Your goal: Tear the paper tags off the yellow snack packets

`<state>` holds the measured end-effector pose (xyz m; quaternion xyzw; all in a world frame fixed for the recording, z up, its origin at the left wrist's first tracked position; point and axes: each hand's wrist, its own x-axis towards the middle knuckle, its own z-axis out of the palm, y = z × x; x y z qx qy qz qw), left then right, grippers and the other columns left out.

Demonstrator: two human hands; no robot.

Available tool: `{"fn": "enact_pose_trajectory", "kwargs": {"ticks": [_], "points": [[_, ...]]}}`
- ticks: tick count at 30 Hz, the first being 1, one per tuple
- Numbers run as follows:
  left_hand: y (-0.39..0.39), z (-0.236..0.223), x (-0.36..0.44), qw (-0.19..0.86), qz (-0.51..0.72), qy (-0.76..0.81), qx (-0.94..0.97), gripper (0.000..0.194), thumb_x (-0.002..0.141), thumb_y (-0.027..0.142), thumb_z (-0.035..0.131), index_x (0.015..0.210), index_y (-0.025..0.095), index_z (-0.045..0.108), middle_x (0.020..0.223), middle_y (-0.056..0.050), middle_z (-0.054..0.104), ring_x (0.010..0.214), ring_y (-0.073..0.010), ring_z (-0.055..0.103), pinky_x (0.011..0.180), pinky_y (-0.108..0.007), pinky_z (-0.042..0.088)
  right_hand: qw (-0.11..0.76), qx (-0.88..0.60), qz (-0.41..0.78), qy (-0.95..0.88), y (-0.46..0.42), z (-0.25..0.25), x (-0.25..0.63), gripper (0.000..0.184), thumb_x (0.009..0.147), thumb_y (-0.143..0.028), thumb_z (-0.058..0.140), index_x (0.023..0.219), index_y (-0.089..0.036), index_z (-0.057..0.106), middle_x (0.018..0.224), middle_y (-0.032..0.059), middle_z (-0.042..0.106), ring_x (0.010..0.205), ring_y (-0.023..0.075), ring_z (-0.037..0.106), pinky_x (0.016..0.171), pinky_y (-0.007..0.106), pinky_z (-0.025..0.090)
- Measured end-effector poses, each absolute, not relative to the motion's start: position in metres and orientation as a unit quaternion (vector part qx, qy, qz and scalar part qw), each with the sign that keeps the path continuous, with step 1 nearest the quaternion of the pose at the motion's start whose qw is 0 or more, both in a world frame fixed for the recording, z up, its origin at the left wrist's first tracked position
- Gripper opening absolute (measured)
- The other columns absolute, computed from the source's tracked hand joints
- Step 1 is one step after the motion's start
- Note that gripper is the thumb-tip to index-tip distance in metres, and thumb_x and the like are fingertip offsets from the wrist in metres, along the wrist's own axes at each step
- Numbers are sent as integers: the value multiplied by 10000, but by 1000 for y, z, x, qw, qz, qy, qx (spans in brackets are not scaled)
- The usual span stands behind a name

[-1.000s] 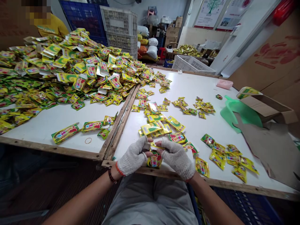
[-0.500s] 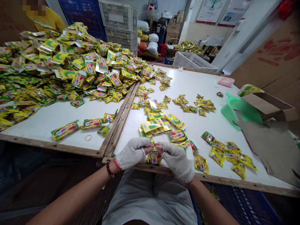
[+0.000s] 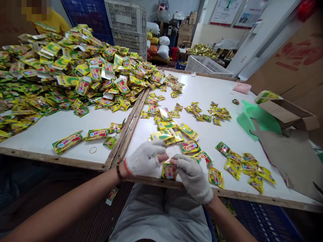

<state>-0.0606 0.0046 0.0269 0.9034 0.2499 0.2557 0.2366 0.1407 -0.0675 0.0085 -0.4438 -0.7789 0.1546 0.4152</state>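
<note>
My left hand [image 3: 148, 157], in a white knit glove with bare fingertips, is open beside a small packet, its fingers apart. My right hand [image 3: 191, 174], gloved the same way, pinches the top of the yellow-green candy packet [image 3: 168, 170] at the table's front edge. Just beyond my hands lie several yellow packets and flat small boxes [image 3: 191, 147]. One single packet [image 3: 216, 177] lies right of my right hand, near a loose cluster of packets [image 3: 233, 167].
A big heap of packets and boxes [image 3: 83, 67] covers the left table behind a wooden strip [image 3: 131, 122]. A green plastic scoop [image 3: 262, 117], an open carton [image 3: 285, 111] and cardboard [image 3: 287, 154] lie at right. A person in yellow [image 3: 51, 24] is behind the heap.
My left hand has come off the packet and opened, moving slightly left and up. My right hand still pinches the packet, which has shifted a little to the right.
</note>
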Motion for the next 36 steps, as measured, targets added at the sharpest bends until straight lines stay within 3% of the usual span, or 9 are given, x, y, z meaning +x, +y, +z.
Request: {"fn": "enact_pose_trajectory", "kwargs": {"ticks": [2,5,8,11,15,17,25,30,36], "points": [[27,27,-43,184,245,342,888,201,853,326,513,828,150,607,940,-82,583,897,-192,560,789,-281,448,388,-518,121,-752,-77,41,163,255,830,-133,440,945,-203,656,946,64,665,859,180,635,731,272,536],[59,17,-21,130,203,453,858,322,682,255,671,976,150,592,1005,-110,580,918,-255,561,791,-346,454,233,-627,34,-743,-107,90,211,181,849,-298,510,740,-232,638,787,45,647,704,190,612,601,285,497],[70,11,-14,140,203,480,842,377,675,159,629,1048,163,575,1013,-103,596,906,-252,580,782,-347,464,264,-656,-44,-705,-134,111,240,195,829,-403,548,743,-266,657,806,46,656,727,200,617,647,294,497],[53,20,-22,225,274,449,820,299,804,203,527,1098,162,555,1014,-86,623,925,-211,589,793,-300,473,369,-673,19,-641,-133,91,225,172,810,-388,591,887,-265,684,932,45,679,853,218,634,802,328,507],[5,28,-34,506,412,341,677,365,882,351,469,1165,129,528,1041,-93,641,925,-193,606,772,-273,497,467,-629,293,-548,-90,36,167,321,811,-370,587,1085,-207,629,1077,87,672,977,241,635,843,373,525],[-15,21,-35,550,422,327,642,372,866,366,500,1153,133,544,1094,-98,632,960,-200,602,802,-283,500,503,-562,395,-525,-69,13,141,390,779,-372,613,1122,-186,599,1130,99,653,1028,250,618,858,382,522],[-38,-26,-41,494,458,455,583,448,792,234,589,1199,191,405,1113,-77,637,984,-192,637,825,-310,531,544,-511,453,-488,-59,-29,112,242,770,-301,613,977,-204,534,917,48,701,852,208,671,764,345,555],[-41,-31,-52,459,439,413,652,327,818,231,553,1137,170,516,1112,-73,650,1013,-191,625,896,-320,503,491,-559,332,-580,-61,-34,119,198,765,-251,610,953,-191,625,940,57,695,885,220,647,824,360,521],[-34,-21,-64,444,415,390,692,330,811,245,573,1123,138,560,1045,-86,660,1002,-210,613,904,-364,495,435,-557,309,-636,-56,-21,118,111,807,-237,540,799,-179,634,767,36,664,727,187,616,707,308,521]]}}
